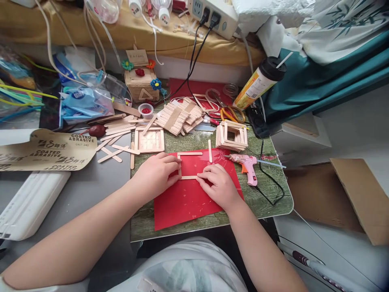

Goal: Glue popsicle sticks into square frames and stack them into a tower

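Observation:
Three popsicle sticks form a U shape, open to the right, on a red sheet (188, 202). My left hand (161, 172) pinches the upright popsicle stick (179, 167) at the left corner. My right hand (217, 184) has its thumb and fingertips closed on the right end of the lower popsicle stick (189, 177). The upper popsicle stick (191, 153) lies level above. A loose popsicle stick (210, 151) rests upright in view near the sheet's top edge. To the right lies a pink hot glue gun (249, 167) with a clear glue stick in its back.
Behind stand a stack of square stick frames (231, 136), a flat stick panel (149, 140) and a heap of popsicle sticks (174, 117). Scissors (232, 113) and a drink cup (258, 83) are at the back right. The glue gun's black cord (278, 198) loops along the right edge.

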The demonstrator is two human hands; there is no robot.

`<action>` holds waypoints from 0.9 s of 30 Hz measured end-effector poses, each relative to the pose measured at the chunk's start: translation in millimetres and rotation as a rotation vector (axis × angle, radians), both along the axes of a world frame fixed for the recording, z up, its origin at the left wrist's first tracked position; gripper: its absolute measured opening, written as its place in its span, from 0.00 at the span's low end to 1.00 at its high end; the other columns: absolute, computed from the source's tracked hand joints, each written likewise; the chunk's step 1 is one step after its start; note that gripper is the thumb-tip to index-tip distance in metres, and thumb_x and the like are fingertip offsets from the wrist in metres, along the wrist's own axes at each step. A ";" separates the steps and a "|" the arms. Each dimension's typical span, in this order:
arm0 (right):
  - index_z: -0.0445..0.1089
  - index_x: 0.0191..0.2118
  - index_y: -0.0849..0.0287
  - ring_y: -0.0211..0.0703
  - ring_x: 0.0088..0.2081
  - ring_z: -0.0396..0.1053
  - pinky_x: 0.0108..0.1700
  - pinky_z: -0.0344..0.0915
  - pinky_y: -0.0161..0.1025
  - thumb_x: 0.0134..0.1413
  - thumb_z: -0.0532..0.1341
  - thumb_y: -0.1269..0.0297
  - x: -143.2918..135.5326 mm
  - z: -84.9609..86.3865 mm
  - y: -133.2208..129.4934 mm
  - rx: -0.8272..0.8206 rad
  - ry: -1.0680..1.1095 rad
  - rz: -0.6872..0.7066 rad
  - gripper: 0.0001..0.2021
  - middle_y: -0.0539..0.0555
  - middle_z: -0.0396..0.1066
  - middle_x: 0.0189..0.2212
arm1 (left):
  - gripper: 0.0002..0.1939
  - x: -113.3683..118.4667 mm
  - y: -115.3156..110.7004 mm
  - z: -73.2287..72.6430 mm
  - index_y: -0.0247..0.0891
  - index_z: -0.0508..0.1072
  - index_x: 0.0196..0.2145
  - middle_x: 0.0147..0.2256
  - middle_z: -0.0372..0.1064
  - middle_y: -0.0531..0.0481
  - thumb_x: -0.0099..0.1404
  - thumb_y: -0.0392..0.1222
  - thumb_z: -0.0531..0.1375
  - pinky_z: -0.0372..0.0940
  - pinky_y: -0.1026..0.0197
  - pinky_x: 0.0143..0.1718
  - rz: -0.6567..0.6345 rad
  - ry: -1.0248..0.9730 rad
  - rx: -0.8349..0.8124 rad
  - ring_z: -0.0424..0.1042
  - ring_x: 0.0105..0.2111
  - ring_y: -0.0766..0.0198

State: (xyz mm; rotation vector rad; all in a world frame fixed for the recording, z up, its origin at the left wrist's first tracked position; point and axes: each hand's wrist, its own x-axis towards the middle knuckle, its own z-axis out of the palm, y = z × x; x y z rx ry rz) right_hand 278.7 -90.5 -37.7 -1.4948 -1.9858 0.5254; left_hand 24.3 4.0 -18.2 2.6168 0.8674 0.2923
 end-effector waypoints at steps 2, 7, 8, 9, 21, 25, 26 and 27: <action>0.81 0.43 0.53 0.49 0.41 0.69 0.47 0.71 0.50 0.70 0.63 0.66 0.9 -0.9 0.7 -0.015 0.005 0.003 0.07 0.56 0.74 0.38 | 0.11 -0.1 0.4 0.1 0.40 0.81 0.46 0.53 0.79 0.46 0.73 0.46 0.61 0.71 0.48 0.52 0.006 0.000 -0.007 0.75 0.48 0.50; 0.81 0.45 0.53 0.50 0.43 0.70 0.47 0.72 0.50 0.69 0.64 0.65 3.4 0.9 -2.0 -0.025 0.027 0.014 0.06 0.56 0.75 0.39 | 0.11 -0.2 1.3 0.0 0.40 0.81 0.45 0.53 0.79 0.45 0.74 0.45 0.60 0.70 0.48 0.52 -0.008 -0.025 -0.007 0.75 0.47 0.52; 0.80 0.47 0.53 0.50 0.43 0.70 0.47 0.72 0.50 0.69 0.64 0.64 2.9 3.6 -1.9 -0.017 0.031 0.011 0.07 0.56 0.75 0.40 | 0.11 -0.3 1.4 -0.4 0.40 0.82 0.45 0.53 0.79 0.45 0.74 0.45 0.60 0.70 0.48 0.52 -0.007 -0.030 -0.007 0.75 0.47 0.52; 0.80 0.48 0.53 0.51 0.44 0.70 0.48 0.72 0.51 0.69 0.64 0.64 1.5 7.2 -0.6 -0.004 0.031 0.008 0.07 0.56 0.76 0.41 | 0.11 -0.3 1.4 -0.9 0.40 0.82 0.45 0.53 0.79 0.45 0.74 0.45 0.60 0.70 0.49 0.52 -0.006 -0.034 -0.007 0.75 0.47 0.52; 0.82 0.42 0.56 0.51 0.47 0.71 0.53 0.70 0.50 0.65 0.66 0.73 -41.2 8.0 109.6 -0.073 -0.138 0.186 0.07 0.57 0.77 0.41 | 0.08 0.2 0.5 3.4 0.41 0.80 0.41 0.46 0.80 0.45 0.72 0.41 0.60 0.69 0.51 0.49 -0.003 -0.039 -0.018 0.74 0.43 0.54; 0.82 0.38 0.57 0.47 0.44 0.71 0.49 0.68 0.46 0.63 0.66 0.75 -38.7 14.3 121.7 -0.173 -0.141 0.236 0.07 0.54 0.77 0.38 | 0.08 -0.1 0.1 2.9 0.41 0.80 0.41 0.47 0.80 0.46 0.72 0.40 0.60 0.69 0.50 0.51 0.002 -0.050 -0.035 0.75 0.44 0.54; 0.82 0.37 0.57 0.46 0.43 0.71 0.49 0.67 0.45 0.63 0.66 0.76 -38.8 17.2 123.1 -0.189 -0.150 0.251 0.08 0.54 0.77 0.37 | 0.08 -0.3 0.1 2.4 0.41 0.80 0.41 0.47 0.80 0.46 0.72 0.40 0.60 0.68 0.50 0.52 0.006 -0.056 -0.037 0.75 0.44 0.54; 0.82 0.37 0.57 0.46 0.43 0.71 0.48 0.67 0.45 0.62 0.66 0.76 -39.4 19.7 124.2 -0.200 -0.161 0.268 0.08 0.54 0.77 0.37 | 0.08 -0.6 0.2 1.9 0.41 0.80 0.40 0.47 0.80 0.46 0.72 0.40 0.60 0.68 0.50 0.52 0.010 -0.059 -0.039 0.75 0.45 0.54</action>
